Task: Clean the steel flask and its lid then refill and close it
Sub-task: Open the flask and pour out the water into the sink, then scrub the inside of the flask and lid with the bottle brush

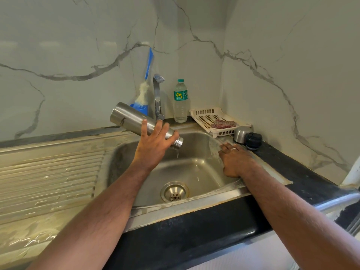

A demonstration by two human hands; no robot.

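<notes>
Resting flat on the sink's [194, 200] right rim, the right hand [234, 159] lies open-fingered. Left hand [153, 148] grips the steel flask [132, 118], tilted mouth-down over the basin, dripping water. Its lid [248, 138] sits at the counter's back-right corner.

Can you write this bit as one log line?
left hand tips steel flask mouth-down | water dribbles into sink | right hand rests on rim
</notes>
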